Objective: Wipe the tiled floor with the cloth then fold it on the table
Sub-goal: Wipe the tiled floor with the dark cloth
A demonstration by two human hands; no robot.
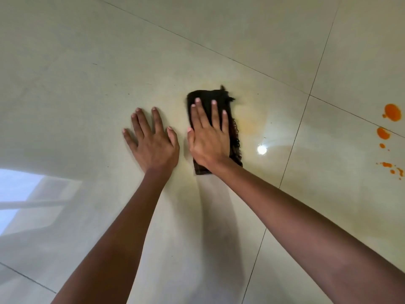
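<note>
A dark brown cloth (235,141), folded into a narrow strip with frayed edges, lies on the glossy cream tiled floor (109,62). My right hand (208,134) presses flat on the cloth with straight, spread fingers. My left hand (151,137) rests flat on the bare tile just left of the cloth, fingers spread, holding nothing. A faint yellowish smear (249,126) tints the tile around and to the right of the cloth.
Orange spill drops (392,112) and smaller splashes (383,133) sit on the tile at the far right edge. Dark grout lines (293,150) cross the floor. A window reflection (28,194) shines at the lower left.
</note>
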